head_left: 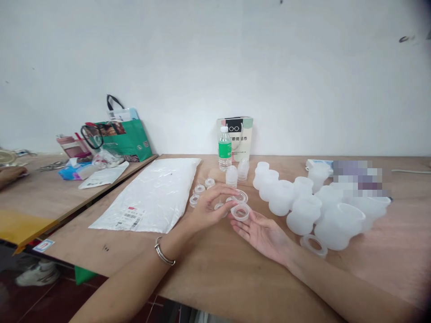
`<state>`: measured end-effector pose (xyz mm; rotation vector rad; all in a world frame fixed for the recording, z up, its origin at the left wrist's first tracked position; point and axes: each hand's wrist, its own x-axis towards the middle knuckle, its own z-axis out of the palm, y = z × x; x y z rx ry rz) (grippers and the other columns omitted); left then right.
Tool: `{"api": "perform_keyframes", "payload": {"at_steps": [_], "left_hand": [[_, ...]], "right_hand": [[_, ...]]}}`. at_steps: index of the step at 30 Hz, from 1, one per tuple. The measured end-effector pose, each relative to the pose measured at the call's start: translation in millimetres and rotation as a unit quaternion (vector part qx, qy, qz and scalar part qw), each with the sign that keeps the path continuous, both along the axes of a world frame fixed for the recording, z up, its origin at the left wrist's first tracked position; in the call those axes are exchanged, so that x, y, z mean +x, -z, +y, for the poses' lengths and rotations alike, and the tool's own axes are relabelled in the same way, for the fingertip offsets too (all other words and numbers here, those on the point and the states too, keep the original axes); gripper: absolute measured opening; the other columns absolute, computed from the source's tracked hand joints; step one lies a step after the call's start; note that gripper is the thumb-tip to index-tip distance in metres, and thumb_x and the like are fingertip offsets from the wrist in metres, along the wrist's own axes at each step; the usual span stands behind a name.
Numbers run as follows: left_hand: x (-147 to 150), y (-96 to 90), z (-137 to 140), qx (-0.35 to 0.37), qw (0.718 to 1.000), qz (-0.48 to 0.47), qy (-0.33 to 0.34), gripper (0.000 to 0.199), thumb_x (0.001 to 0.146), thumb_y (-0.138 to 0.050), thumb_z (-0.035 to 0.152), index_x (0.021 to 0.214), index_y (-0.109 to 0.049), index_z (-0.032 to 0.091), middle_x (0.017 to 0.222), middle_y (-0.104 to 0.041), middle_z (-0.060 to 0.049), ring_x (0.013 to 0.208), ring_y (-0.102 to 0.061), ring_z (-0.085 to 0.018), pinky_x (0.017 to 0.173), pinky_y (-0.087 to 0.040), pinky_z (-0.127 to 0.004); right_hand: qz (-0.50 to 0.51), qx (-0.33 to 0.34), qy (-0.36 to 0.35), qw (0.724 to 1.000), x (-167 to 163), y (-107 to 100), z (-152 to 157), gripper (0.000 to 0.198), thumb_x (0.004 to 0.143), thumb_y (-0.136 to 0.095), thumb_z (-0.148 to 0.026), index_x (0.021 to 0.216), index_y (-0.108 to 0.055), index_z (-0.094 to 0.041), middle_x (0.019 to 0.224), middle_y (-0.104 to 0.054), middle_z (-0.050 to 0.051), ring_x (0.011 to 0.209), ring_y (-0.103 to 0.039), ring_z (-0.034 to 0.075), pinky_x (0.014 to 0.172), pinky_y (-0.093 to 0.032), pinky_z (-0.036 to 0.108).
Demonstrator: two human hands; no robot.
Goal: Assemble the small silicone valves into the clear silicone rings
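Left hand [209, 207] pinching a small clear ring [240, 211] in the middle of the frame, right hand [261, 233] lying open, palm up, just below it, wooden surface [222, 269] underneath

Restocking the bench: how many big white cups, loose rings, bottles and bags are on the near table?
Big white cups: about 10, some overlap
Loose rings: 1 flat, 1 in the hands
Water bottle: 1
Plastic bag: 1
Total: about 14

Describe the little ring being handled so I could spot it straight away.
Start at the green-labelled water bottle by the wall and come down the wooden table. Between the left hand and right hand sits a small clear ring, the only one off the table.
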<state>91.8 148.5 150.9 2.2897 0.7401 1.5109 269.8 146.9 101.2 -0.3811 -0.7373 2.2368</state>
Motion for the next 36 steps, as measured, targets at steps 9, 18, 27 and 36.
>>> {"api": "perform_keyframes", "payload": {"at_steps": [9, 18, 27, 36], "left_hand": [[-1, 14.5, 5, 0.026, 0.998, 0.037, -0.047, 0.012, 0.078, -0.062, 0.017, 0.090, -0.063, 0.014, 0.092, -0.066, -0.009, 0.090, -0.062, -0.016, 0.081, -0.051, -0.032], [-5, 15.9, 6, 0.098, 0.977, 0.191, -0.024, 0.028, 0.080, -0.060, 0.021, 0.107, -0.057, 0.015, 0.119, -0.052, -0.015, 0.112, -0.051, -0.021, 0.094, -0.046, -0.037], [-1, 17.4, 3, 0.128, 0.974, 0.186, -0.025, 0.026, 0.080, -0.059, 0.021, 0.106, -0.055, 0.015, 0.108, -0.057, -0.013, 0.102, -0.057, -0.018, 0.086, -0.050, -0.032], [1, 13.5, -2, 0.089, 0.969, 0.212, -0.086, 0.052, 0.076, -0.062, 0.038, 0.119, -0.044, 0.016, 0.107, -0.061, -0.011, 0.091, -0.060, -0.019, 0.081, -0.049, -0.033]], "right_hand": [[0.038, -0.034, -0.001, 0.999, -14, 3, 13, 0.017, 0.083, -0.052, -0.024, 0.095, -0.062, -0.016, 0.096, -0.067, 0.006, 0.092, -0.063, 0.015, 0.094, -0.042, 0.030], [0.025, 0.006, 0.031, 0.999, 0, 2, 11, 0.020, 0.081, -0.060, -0.028, 0.099, -0.061, -0.019, 0.096, -0.067, 0.002, 0.092, -0.062, 0.012, 0.089, -0.046, 0.026], [-0.034, 0.050, 0.048, 0.997, 3, 3, 9, 0.022, 0.075, -0.065, -0.023, 0.097, -0.064, -0.019, 0.095, -0.067, 0.003, 0.090, -0.062, 0.013, 0.089, -0.045, 0.028], [-0.133, 0.203, 0.126, 0.962, 3, 5, 6, 0.019, 0.073, -0.069, -0.033, 0.084, -0.063, -0.019, 0.083, -0.064, 0.001, 0.072, -0.058, 0.012, 0.071, -0.046, 0.026]]}}
